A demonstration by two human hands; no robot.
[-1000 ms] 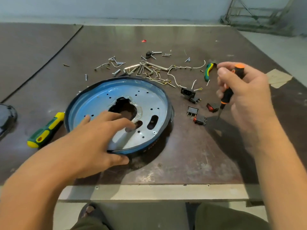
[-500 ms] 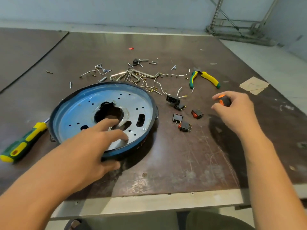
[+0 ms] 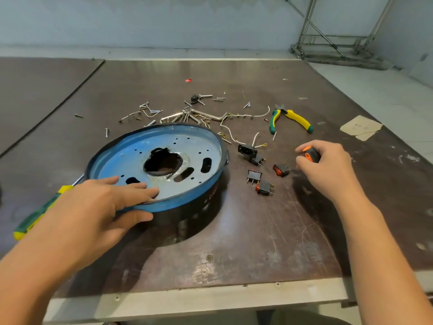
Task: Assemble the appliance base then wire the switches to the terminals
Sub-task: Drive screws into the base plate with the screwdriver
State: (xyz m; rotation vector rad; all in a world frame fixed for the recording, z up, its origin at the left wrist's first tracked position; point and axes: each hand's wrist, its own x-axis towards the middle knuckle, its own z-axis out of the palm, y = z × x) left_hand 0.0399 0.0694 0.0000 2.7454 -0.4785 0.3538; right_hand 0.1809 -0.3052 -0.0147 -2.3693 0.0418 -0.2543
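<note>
base: blue round base (image 3: 131, 160), centre-left of frame on the table (image 3: 234, 231), ragged hole in the middle
left hand: left hand (image 3: 93, 207) is on the near rim, fingers (image 3: 138, 191) pretty straight and close together on the inside plate, thumb against the outer wall, so it's pinching the rim
right hand: right hand (image 3: 328, 170), right of centre, fingers curled tight round an orange-and-black screwdriver (image 3: 310, 154); the shaft is hidden
switches: four small switches (image 3: 282, 170) loose between base and right hand
further out: pliers (image 3: 293, 119) upper right, screws (image 3: 187, 116) scattered behind the base, green-and-yellow screwdriver (image 3: 35, 216) at the left edge
</note>
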